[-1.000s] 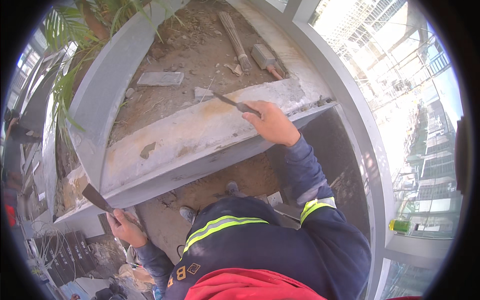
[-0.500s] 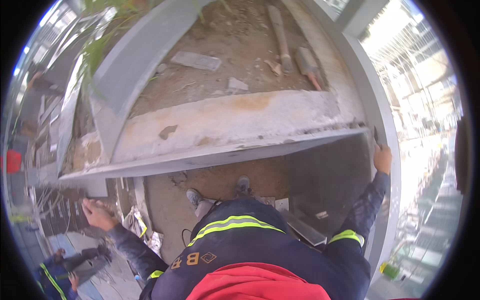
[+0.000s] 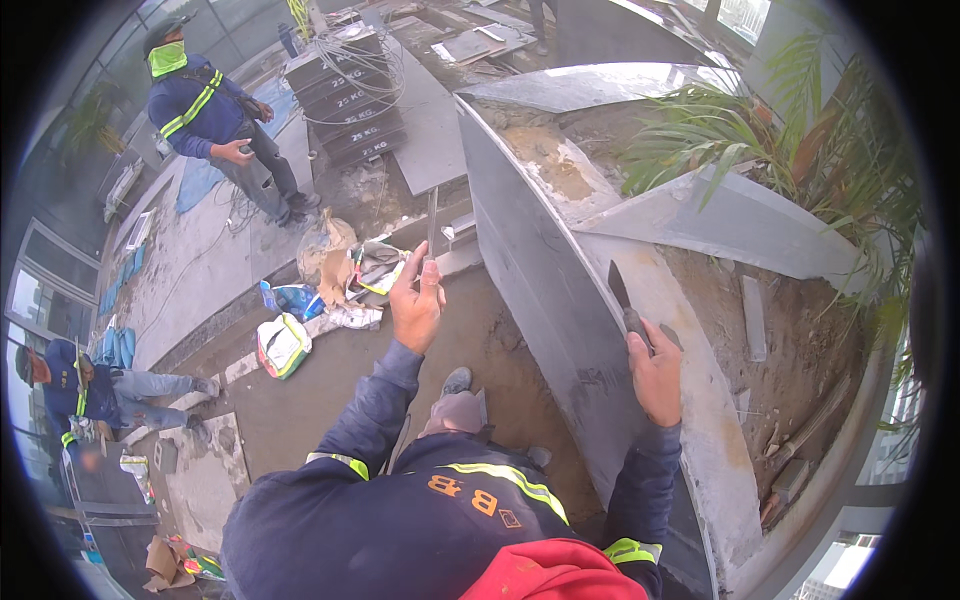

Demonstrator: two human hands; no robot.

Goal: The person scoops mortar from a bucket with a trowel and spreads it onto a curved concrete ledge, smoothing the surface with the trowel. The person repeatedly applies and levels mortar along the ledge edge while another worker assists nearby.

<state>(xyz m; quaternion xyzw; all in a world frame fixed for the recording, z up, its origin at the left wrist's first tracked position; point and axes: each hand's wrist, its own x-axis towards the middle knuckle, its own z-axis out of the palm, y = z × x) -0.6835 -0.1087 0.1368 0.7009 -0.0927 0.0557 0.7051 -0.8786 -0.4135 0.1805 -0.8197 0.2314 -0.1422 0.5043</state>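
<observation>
My right hand (image 3: 655,375) is closed around a small pointed trowel (image 3: 622,292), its dark blade sticking up past the fingers. It is beside the top edge of a tall grey stone slab (image 3: 535,245) that stands along a planter wall (image 3: 665,310). To the left, my left hand (image 3: 418,305) is raised over the ground with its fingers curled closed. A thin grey strip (image 3: 433,215) shows just above its fingertips; what exactly it is I cannot make out.
Two co-workers are at the left, one standing (image 3: 200,110) and one lower down (image 3: 75,390). Beyond my left hand are stacked dark boxes (image 3: 350,95) with loose cable and opened bags (image 3: 285,345). A palm (image 3: 800,140) grows in the planter, where another slab (image 3: 720,220) leans.
The view has swung left, bringing the co-workers and boxes into closer sight. My right hand has left the slab's far right end with the trowel, and my left hand is now higher in view.
</observation>
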